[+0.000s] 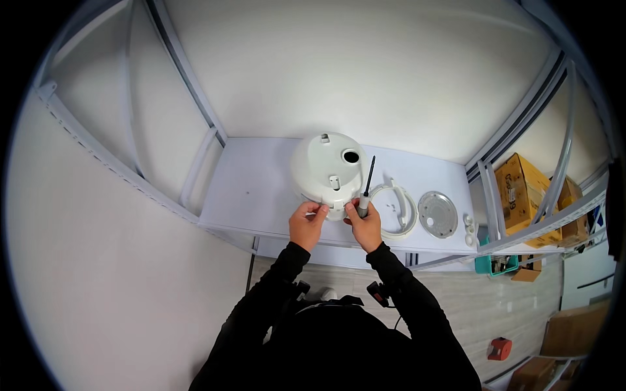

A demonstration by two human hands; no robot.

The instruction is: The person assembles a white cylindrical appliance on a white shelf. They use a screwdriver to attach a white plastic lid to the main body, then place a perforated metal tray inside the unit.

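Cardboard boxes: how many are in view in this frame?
4, at least. One cardboard box and a second sit on the right-hand shelving; two more lie on the floor at lower right. Others may be cut off.

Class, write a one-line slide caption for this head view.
Left hand steadies a white domed appliance shell on a white shelf; right hand holds a screwdriver.

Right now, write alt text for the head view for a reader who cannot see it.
Two bare hands work at the near edge of a white domed appliance lid on a white shelf; the right hand holds a screwdriver, the left hand touches the lid. A white ring and metal disc lie rightward.
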